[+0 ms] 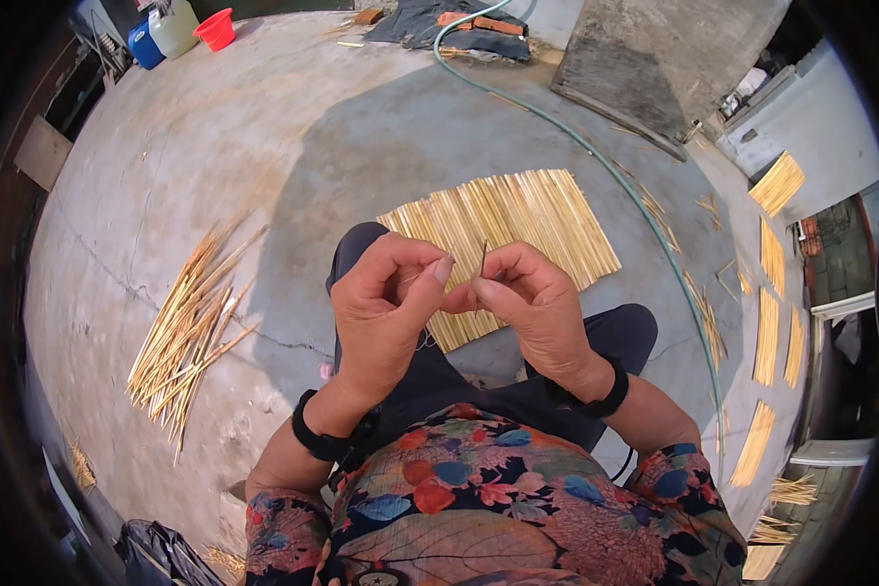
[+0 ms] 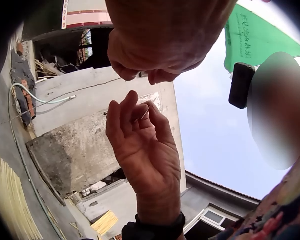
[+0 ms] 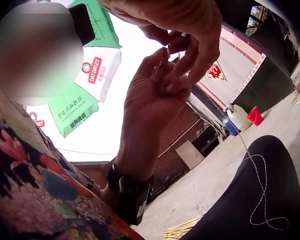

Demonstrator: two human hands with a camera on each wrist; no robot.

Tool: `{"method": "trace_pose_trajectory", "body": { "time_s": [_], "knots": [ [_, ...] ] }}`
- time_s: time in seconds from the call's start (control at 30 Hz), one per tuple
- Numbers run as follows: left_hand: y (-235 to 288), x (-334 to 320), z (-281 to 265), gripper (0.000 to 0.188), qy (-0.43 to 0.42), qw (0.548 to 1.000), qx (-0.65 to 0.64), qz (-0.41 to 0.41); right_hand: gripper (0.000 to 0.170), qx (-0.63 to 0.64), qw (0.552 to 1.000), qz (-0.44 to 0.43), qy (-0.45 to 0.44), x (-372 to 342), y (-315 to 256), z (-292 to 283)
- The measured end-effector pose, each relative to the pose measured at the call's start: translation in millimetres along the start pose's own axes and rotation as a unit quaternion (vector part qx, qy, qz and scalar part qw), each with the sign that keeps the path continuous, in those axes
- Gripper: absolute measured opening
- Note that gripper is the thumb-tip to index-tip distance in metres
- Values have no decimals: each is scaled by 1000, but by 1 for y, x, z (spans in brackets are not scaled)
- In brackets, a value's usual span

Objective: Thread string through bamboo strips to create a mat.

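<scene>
Both hands meet over my lap in the head view, fingertips close together. Between thumb and forefinger, my right hand (image 1: 542, 308) pinches a thin dark needle (image 1: 483, 257) that points up. My left hand (image 1: 376, 308) pinches the end of a fine white thread, mostly hidden by the fingers. Loops of this thread (image 3: 264, 192) hang down over the dark trouser leg in the right wrist view. Just beyond the hands, a mat of pale reed stalks (image 1: 518, 215) lies on the ground, partly covered by them.
Loose reed stalks (image 1: 190, 332) lie piled to the left. A green hose (image 1: 596, 151) curves across the concrete on the right, with bundles of cut stalks (image 1: 767, 337) beyond it. A red bucket (image 1: 216, 30) and a blue container (image 1: 145, 44) stand far left.
</scene>
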State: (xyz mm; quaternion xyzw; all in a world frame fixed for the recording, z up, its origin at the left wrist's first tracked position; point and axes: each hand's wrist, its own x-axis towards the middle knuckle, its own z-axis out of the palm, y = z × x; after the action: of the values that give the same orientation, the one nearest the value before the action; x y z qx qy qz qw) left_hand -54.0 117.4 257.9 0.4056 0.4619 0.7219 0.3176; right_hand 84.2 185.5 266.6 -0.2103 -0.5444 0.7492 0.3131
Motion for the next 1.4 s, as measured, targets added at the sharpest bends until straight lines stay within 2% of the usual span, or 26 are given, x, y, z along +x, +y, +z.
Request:
{"method": "trace_pose_trajectory", "body": {
  "time_s": [0.23,0.63,1.07,1.13,1.23,1.4],
  "knots": [
    [-1,-6,-9,5,12,998,48,35,11,23,999,30,2,4,12,12],
    [-2,-5,-10,4,9,995,95,42,12,19,999,37,-1,10,15,11],
    [-1,-4,-1,2,-4,994,104,34,13,19,999,27,1,6,16,4],
    [2,-5,1,6,-12,997,76,-12,13,17,999,27,0,5,15,3],
    [5,-2,3,1,-15,999,30,-16,13,14,1000,28,2,5,12,2],
    [3,-3,1,2,-30,999,36,-16,13,6,1000,30,7,3,11,1]
  ]
}}
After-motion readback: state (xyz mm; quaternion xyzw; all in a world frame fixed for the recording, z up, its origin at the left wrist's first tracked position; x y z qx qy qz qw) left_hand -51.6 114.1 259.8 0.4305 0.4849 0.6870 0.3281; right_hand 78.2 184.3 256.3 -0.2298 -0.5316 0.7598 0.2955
